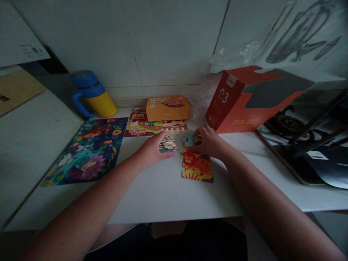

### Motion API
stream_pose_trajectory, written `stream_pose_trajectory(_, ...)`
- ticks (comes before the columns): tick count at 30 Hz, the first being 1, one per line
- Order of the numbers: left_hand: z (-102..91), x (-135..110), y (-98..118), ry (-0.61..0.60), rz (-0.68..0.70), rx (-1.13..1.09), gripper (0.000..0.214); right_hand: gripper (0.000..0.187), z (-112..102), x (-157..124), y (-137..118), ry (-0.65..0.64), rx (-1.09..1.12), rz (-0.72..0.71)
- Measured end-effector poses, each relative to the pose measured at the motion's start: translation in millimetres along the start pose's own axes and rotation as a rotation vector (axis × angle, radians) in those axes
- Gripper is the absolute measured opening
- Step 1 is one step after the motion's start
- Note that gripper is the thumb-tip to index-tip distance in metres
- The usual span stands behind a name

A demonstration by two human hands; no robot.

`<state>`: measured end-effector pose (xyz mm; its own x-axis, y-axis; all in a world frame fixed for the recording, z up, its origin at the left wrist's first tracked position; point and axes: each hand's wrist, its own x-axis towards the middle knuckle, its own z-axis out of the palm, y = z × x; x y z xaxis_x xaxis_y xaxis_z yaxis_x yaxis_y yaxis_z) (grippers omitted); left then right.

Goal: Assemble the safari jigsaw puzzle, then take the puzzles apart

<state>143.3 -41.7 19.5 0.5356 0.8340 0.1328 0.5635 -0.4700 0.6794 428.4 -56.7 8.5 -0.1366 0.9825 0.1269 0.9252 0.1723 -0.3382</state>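
Observation:
My left hand [153, 150] is closed around a stack of puzzle pieces [168, 144], seen from their edges, above the white table. Fingers and thumb of my right hand [205, 139] close on a blue-grey puzzle piece [189, 140], partly hidden behind them. Just below that piece, on the tabletop, lie joined puzzle pieces with red lions [197, 166] on a yellow ground. The piece in my right hand is at the upper edge of the lion part; whether the two are locked together I cannot tell.
A dark blue finished puzzle [89, 148] lies left, with a yellow-blue flask [94, 96] behind. At the back, an orange puzzle box [168, 108] rests on a farm picture [138, 125]. A large open red-orange box [233, 105] stands right, near a black appliance [304, 145].

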Motion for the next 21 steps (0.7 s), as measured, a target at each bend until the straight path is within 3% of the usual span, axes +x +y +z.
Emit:
stream_pose_trajectory(5,-0.5,1.0,-1.1,-0.010,0.013,-0.016,0.059,0.046,-8.1,-1.4,-15.9,-0.019,0.243,0.052)
stream_pose_trajectory(10,-1.5,0.9,-0.3,-0.030,0.001,-0.029,0.057,0.027,-9.1,-1.2,-17.6,0.061,0.389,0.003)
stream_pose_trajectory(17,-2.0,0.9,0.9,-0.042,0.009,-0.039,0.057,0.031,-9.8,2.7,-11.7,0.152,0.641,0.013)
stream_pose_trajectory(21,-2.2,1.1,0.3,-0.042,0.012,-0.028,0.056,0.027,-8.9,0.3,-16.6,0.202,0.677,0.014)
